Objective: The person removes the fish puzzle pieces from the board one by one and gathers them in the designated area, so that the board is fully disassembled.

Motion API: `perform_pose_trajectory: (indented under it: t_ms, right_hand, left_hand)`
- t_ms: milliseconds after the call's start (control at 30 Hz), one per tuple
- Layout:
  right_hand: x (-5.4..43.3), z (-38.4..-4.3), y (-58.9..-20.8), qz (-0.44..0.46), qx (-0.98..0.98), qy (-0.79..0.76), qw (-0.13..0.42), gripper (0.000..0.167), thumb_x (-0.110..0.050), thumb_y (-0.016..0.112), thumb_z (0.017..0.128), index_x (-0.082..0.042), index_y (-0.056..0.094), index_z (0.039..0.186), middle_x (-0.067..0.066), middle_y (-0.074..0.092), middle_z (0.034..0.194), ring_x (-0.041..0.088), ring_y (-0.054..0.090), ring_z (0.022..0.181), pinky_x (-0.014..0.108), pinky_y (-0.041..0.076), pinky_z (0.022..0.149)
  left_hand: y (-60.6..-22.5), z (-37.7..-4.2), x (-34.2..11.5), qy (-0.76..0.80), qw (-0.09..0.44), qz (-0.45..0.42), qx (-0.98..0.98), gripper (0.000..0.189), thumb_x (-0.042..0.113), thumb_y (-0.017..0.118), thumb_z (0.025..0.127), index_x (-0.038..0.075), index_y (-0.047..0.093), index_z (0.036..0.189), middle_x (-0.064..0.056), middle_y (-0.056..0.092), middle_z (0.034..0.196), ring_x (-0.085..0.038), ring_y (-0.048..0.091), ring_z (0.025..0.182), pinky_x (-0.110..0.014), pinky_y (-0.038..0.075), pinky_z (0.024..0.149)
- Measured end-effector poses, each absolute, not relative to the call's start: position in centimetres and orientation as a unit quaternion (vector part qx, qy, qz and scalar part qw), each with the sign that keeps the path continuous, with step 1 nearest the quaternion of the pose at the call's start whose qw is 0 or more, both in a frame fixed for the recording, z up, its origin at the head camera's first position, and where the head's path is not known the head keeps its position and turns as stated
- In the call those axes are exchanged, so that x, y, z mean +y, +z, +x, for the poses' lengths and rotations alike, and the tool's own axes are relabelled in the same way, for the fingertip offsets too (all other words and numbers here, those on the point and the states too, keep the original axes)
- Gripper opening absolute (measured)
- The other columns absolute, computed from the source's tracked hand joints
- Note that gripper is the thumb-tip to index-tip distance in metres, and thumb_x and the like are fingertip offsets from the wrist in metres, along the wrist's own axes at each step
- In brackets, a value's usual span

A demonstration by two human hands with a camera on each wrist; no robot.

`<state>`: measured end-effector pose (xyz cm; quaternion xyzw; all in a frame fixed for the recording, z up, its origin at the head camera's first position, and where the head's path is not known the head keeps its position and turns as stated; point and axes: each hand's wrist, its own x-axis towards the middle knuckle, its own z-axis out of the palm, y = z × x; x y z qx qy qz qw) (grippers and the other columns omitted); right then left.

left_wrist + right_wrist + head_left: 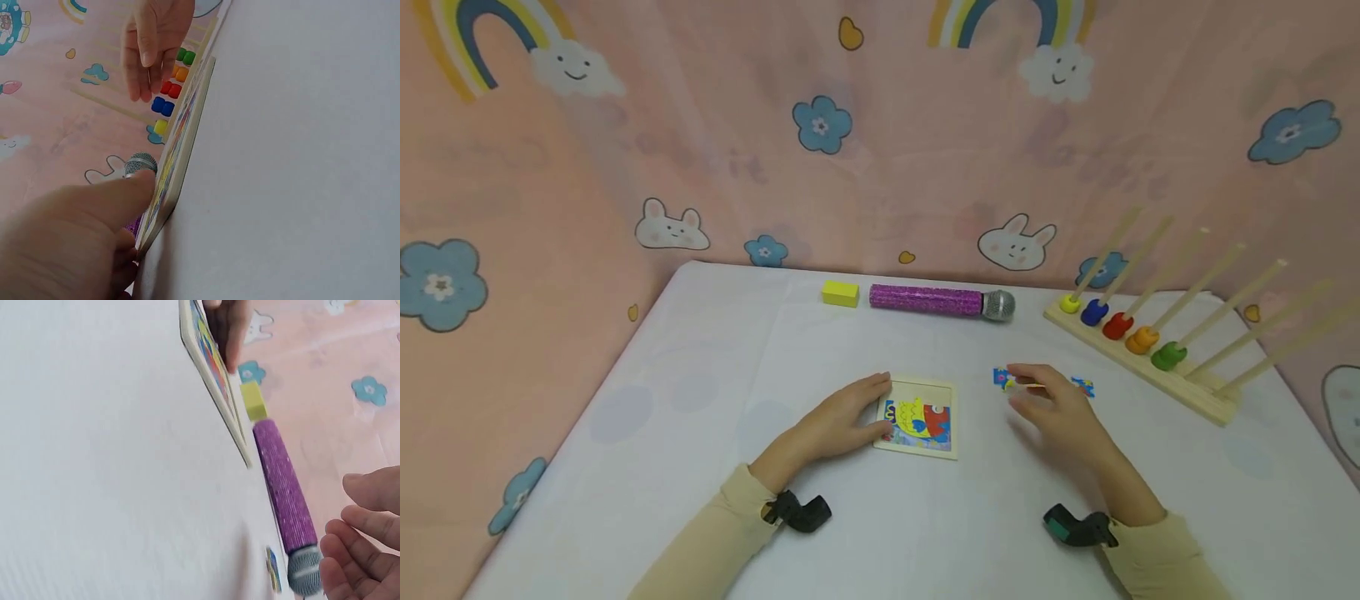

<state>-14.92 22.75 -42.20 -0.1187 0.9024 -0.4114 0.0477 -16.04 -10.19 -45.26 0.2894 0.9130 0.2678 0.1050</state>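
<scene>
A small wooden jigsaw tray (916, 454) lies on the white table, its lower part filled with a yellow and red fish picture. My left hand (835, 421) holds it by the left side, thumb over the near left edge, fingers at the far left corner. My right hand (1063, 417) hovers to the right of the tray, fingers loosely bent, with nothing seen between them in the right wrist view. Around its fingertips lie loose jigsaw pieces: a blue one (1001, 377) on the left and another (1084, 387) on the right, partly hidden by the hand.
Behind the tray lie a yellow block (840, 293) and a glittery purple microphone (925, 300) with a silver head. A wooden peg rack (1138, 362) with coloured beads stands at the right. A pink patterned cloth (737, 150) hangs behind the table.
</scene>
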Motion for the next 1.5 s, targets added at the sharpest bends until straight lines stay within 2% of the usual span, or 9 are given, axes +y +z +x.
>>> perform_pose_trajectory:
  t_ms: [100, 300, 500, 733, 933, 1167, 1500]
  right_hand:
    - [20.1, -14.7, -42.4, -0.138, 0.894, -0.421, 0.064, 0.044, -0.016, 0.059, 0.094, -0.006, 0.048, 0.135, 0.013, 0.051, 0.134, 0.032, 0.049, 0.121, 0.053, 0.045, 0.101]
    - [15.2, -14.6, -42.3, -0.174, 0.876, -0.438, 0.102, 0.044, -0.012, 0.062, 0.090, -0.007, 0.051, 0.132, 0.011, 0.054, 0.132, 0.029, 0.053, 0.118, 0.047, 0.047, 0.101]
    - [12.4, -14.9, -42.7, -0.215, 0.869, -0.434, 0.101, 0.042, -0.009, 0.065, 0.088, -0.004, 0.053, 0.129, 0.012, 0.056, 0.128, 0.027, 0.057, 0.114, 0.045, 0.049, 0.098]
    - [10.5, -14.9, -44.3, -0.216, 0.874, -0.428, 0.077, 0.040, -0.010, 0.066, 0.086, -0.004, 0.057, 0.125, 0.010, 0.058, 0.125, 0.026, 0.054, 0.118, 0.045, 0.045, 0.103]
    - [9.5, -14.6, -45.5, -0.232, 0.892, -0.387, 0.034, 0.037, -0.010, 0.070, 0.083, -0.004, 0.062, 0.119, 0.008, 0.054, 0.118, 0.025, 0.052, 0.112, 0.044, 0.046, 0.099]
    - [8.9, -14.6, -45.2, -0.224, 0.892, -0.391, 0.043, 0.034, -0.011, 0.070, 0.084, -0.005, 0.063, 0.117, 0.009, 0.052, 0.118, 0.027, 0.046, 0.113, 0.044, 0.044, 0.096]
    - [9.0, -14.5, -45.1, -0.202, 0.891, -0.403, 0.047, 0.033, -0.010, 0.072, 0.082, -0.007, 0.063, 0.114, 0.009, 0.051, 0.117, 0.027, 0.046, 0.113, 0.044, 0.043, 0.098]
  left_hand:
    - [-45.8, -15.8, -10.4, 0.268, 0.081, 0.290, 0.915, 0.067, 0.037, 0.063, 0.090, 0.003, 0.040, 0.143, -0.008, 0.033, 0.153, -0.022, 0.029, 0.142, -0.036, 0.028, 0.117]
    - [-46.1, -15.7, -10.6, 0.275, 0.067, 0.288, 0.915, 0.068, 0.038, 0.064, 0.089, 0.004, 0.040, 0.143, -0.006, 0.033, 0.153, -0.022, 0.029, 0.142, -0.037, 0.028, 0.117]
    - [-46.4, -15.8, -10.5, 0.278, 0.057, 0.298, 0.912, 0.067, 0.039, 0.064, 0.089, 0.005, 0.041, 0.143, -0.004, 0.034, 0.153, -0.019, 0.030, 0.142, -0.036, 0.028, 0.117]
    - [-46.4, -15.7, -10.3, 0.284, 0.059, 0.294, 0.911, 0.066, 0.037, 0.065, 0.089, 0.005, 0.043, 0.142, -0.003, 0.036, 0.152, -0.019, 0.031, 0.141, -0.036, 0.029, 0.116]
    - [-46.3, -15.6, -10.5, 0.281, 0.049, 0.293, 0.913, 0.066, 0.038, 0.065, 0.089, 0.005, 0.043, 0.142, -0.003, 0.037, 0.151, -0.020, 0.033, 0.140, -0.037, 0.030, 0.115]
    - [-46.3, -15.7, -10.7, 0.278, 0.038, 0.292, 0.914, 0.067, 0.041, 0.065, 0.088, 0.005, 0.045, 0.141, -0.003, 0.038, 0.151, -0.021, 0.035, 0.139, -0.039, 0.031, 0.115]
    - [-46.6, -15.9, -10.5, 0.285, 0.031, 0.299, 0.910, 0.067, 0.041, 0.065, 0.088, 0.005, 0.045, 0.141, -0.003, 0.038, 0.151, -0.020, 0.035, 0.139, -0.038, 0.032, 0.115]
